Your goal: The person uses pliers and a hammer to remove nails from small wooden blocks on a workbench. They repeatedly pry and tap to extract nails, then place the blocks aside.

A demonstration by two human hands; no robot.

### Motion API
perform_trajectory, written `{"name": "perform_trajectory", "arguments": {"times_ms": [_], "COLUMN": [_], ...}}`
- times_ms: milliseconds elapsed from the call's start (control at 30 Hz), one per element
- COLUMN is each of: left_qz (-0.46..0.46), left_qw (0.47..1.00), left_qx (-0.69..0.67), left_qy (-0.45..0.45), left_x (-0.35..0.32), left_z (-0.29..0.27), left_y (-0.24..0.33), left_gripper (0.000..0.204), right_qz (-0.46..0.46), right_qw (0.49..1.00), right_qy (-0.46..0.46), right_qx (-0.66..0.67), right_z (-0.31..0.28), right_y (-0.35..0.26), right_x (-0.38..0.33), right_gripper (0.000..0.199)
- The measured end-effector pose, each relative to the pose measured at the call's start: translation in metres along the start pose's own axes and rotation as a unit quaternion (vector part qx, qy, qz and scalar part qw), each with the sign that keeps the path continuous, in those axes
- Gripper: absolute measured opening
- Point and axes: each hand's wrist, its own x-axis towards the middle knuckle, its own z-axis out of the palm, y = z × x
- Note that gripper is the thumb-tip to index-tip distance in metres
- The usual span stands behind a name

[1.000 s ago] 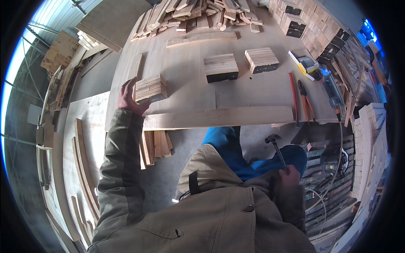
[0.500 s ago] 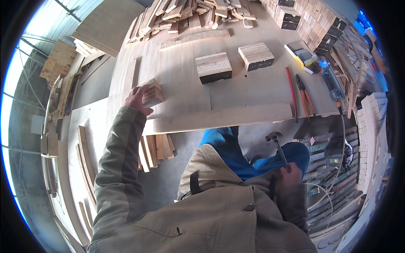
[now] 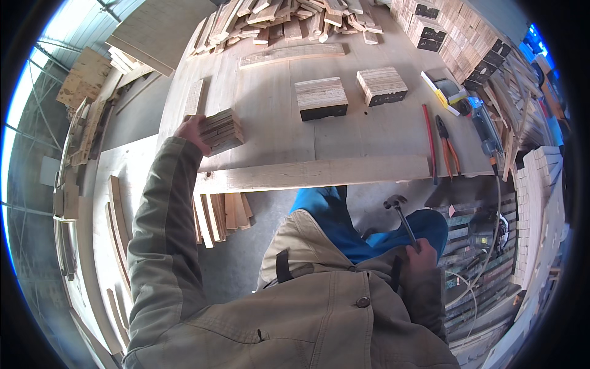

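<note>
My left hand [image 3: 193, 133] grips the left end of a layered wood block [image 3: 222, 131] at the left of the workbench, with the thumb at its near side. The other fingers are partly hidden behind the block. Low on the right, my right hand [image 3: 423, 256] is wrapped round the handle of a claw hammer [image 3: 402, 216], its head up and away from the bench. Two more layered wood blocks with black-painted faces, a left one [image 3: 321, 98] and a right one [image 3: 381, 86], rest apart on the bench. A narrow wood strip [image 3: 195, 97] lies just beyond my left hand.
A wooden bar [image 3: 319, 170] runs along the bench's near edge. Red-handled pliers [image 3: 448, 146], a red rod [image 3: 429, 141] and a corded power tool [image 3: 485, 128] lie at the right. Loose wood offcuts [image 3: 276, 21] are heaped at the back, near stacked blocks [image 3: 458, 34].
My left hand has shifted from over the block to its left end and closed on it. The block has turned, showing more of its long side. The right hand keeps the hammer.
</note>
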Motion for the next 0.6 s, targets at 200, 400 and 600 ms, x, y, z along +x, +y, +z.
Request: {"name": "perform_trajectory", "arguments": {"times_ms": [200,400,600], "left_qz": [0.146,0.225,0.184], "left_qw": [0.963,0.908,0.925], "left_qx": [0.022,0.035,0.027], "left_qy": [0.227,0.353,0.331], "left_x": [-0.02,-0.013,-0.012], "left_z": [0.019,0.052,0.068], "left_y": [0.038,0.079,0.086], "left_gripper": [0.083,0.089,0.093], "right_qz": [-0.008,-0.021,-0.019], "right_qw": [0.999,0.999,0.999], "right_qy": [-0.006,0.0,0.001], "right_qx": [-0.033,-0.045,-0.047], "right_z": [0.0,-0.002,-0.005], "right_y": [-0.004,-0.01,-0.009], "right_x": [0.003,-0.001,-0.005], "right_gripper": [0.022,0.022,0.022]}}
